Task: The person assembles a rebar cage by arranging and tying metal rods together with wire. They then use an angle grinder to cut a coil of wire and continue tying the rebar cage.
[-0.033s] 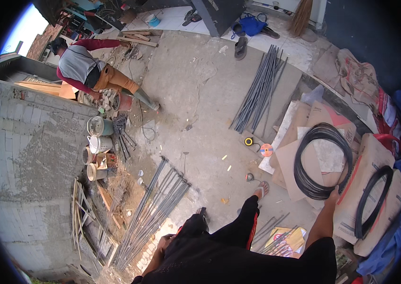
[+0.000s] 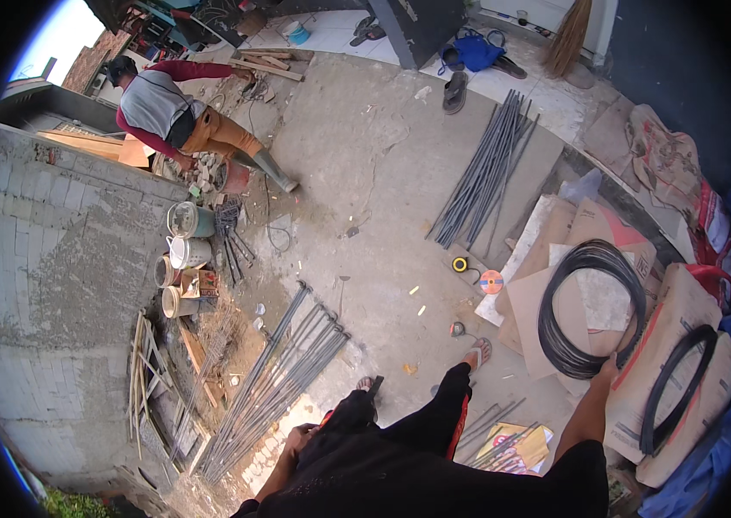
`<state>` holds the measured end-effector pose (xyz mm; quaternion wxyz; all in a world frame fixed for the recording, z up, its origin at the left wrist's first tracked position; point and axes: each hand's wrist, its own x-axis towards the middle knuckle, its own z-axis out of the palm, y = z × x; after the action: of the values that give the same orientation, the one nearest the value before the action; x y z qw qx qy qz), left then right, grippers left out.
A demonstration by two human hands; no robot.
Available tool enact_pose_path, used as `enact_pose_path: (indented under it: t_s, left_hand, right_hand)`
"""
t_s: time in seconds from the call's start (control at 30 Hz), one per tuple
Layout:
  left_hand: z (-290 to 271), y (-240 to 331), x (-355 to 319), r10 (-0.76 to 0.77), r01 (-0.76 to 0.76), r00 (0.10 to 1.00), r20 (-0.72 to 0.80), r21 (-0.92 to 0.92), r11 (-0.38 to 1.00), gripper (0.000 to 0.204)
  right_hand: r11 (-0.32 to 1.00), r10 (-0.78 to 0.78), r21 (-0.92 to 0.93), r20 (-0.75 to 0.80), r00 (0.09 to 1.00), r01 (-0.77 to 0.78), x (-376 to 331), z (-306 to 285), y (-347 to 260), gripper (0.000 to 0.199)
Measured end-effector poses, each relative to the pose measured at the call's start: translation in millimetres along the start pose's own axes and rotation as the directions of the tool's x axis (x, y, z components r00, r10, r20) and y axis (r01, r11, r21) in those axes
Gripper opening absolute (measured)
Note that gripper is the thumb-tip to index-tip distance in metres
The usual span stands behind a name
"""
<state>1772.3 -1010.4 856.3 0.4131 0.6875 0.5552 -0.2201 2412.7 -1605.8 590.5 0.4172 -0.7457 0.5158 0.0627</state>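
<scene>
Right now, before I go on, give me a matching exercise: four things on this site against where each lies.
Things:
1. large black wire coil
2. right hand
3. yellow tape measure
4. white buckets

Places:
A. beside the grey block wall
B. on flattened cardboard
C. on the concrete below the straight rod bundle
D. at the coil's lower edge

Pairs: 1-B, 2-D, 3-C, 4-A

Two wire coils (image 2: 592, 308), four buckets (image 2: 184, 251), two rebar bundles (image 2: 279, 380).
</scene>
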Motion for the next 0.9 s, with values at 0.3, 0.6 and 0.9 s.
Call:
enact_pose_path:
  t_s: [0.3,0.6,0.9]
  left_hand:
    - [30,95,-28,-0.232,0.232,0.973,0.0,-0.05,0.971,0.047]
    - [7,110,45,-0.11,0.098,0.992,-0.063,-0.165,0.981,0.047]
    - [-112,183,139,0.077,-0.194,0.94,-0.333,-0.335,0.922,0.042]
  right_hand:
    - [0.967,-0.064,-0.248,-0.009,0.998,0.06,24,-24,-30,0.07]
    - [0.957,-0.233,0.218,0.191,0.953,0.191,-123,-50,-120,0.05]
    - [0.136,-0.972,-0.351,0.133,0.193,0.927,-524,-5,-249,0.047]
